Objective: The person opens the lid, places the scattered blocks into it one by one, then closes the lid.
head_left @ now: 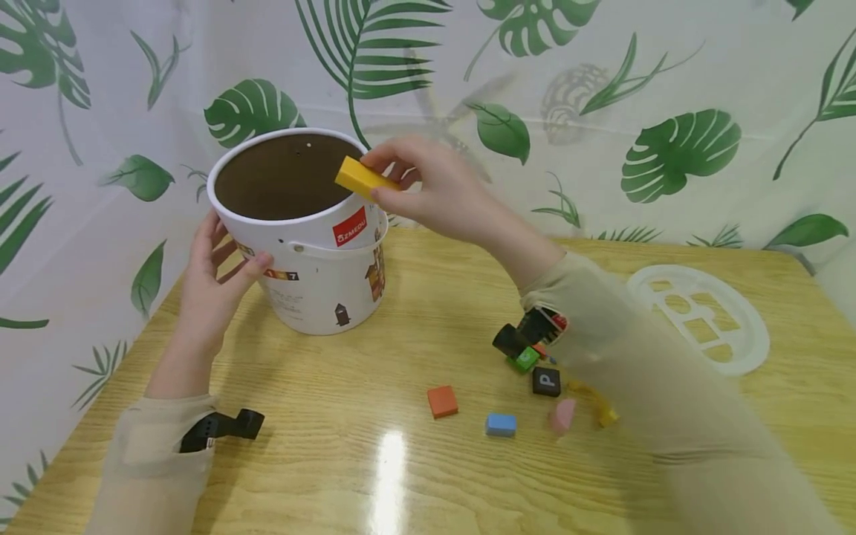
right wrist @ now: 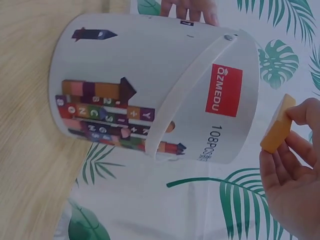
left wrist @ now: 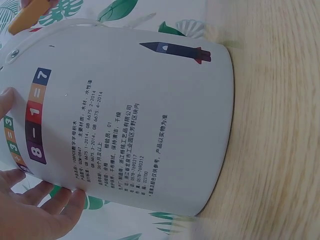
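A white bucket [head_left: 314, 279] with a red label and a thin handle stands upright on the wooden table. My left hand [head_left: 217, 279] holds its left side, thumb on the printed front and fingers around the side; the left wrist view shows these fingers [left wrist: 65, 207] against the wall. Between thumb and fingers, my right hand [head_left: 435, 182] pinches a yellow block [head_left: 363, 178] at the bucket's right rim. From the side, the right wrist view shows the yellow block [right wrist: 278, 125] just beyond the bucket's mouth. The bucket's floor is hidden.
On the table [head_left: 321, 446] lie a red square [head_left: 443, 401], a blue block [head_left: 501, 425], a black letter block [head_left: 546, 382], a green block [head_left: 524, 360] and a pink piece [head_left: 562, 416]. A white oval lid with cut-outs [head_left: 749, 327] lies at right, beyond my sleeve. Leaf-patterned cloth [head_left: 428, 96] hangs behind.
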The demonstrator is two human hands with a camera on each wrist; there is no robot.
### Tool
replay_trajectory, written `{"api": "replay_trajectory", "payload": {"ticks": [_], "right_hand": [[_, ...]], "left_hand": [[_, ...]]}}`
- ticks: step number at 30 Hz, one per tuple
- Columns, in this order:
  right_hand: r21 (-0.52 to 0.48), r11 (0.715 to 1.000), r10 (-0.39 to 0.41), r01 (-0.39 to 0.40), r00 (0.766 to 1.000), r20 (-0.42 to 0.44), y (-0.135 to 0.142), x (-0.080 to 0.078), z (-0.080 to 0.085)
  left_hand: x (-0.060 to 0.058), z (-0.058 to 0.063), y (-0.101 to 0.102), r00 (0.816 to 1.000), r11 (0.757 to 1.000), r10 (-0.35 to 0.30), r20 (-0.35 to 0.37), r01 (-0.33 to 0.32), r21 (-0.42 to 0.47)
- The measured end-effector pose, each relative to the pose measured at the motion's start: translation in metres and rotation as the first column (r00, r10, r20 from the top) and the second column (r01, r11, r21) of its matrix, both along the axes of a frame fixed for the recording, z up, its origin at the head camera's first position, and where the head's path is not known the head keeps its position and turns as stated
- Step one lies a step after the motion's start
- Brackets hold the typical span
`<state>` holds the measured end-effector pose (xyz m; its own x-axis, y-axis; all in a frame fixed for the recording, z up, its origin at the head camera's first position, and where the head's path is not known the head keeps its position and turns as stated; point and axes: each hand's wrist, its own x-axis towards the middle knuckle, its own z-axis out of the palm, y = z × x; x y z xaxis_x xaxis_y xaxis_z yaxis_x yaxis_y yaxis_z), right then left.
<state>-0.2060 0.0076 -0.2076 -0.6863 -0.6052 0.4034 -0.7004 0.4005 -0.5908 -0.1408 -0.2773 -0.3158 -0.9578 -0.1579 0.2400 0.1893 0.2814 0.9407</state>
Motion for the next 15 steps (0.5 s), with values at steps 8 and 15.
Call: {"api": "replay_trajectory", "payload": {"ticks": [8,15], "right_hand": [[-0.078,0.997,0.01,-0.005,0.998,0.056,-0.034,-0.009,0.0],[-0.086,0.996,-0.01,0.017,0.997,0.078,-0.056,-0.015,-0.006]], "left_hand": [[0.001,-0.001,0.0,1.0,1.0,0.002,0.02,-0.002,-0.008],[0.0,-0.001,0.002,1.0,1.0,0.009,0.011,-0.009,-0.029]]}}
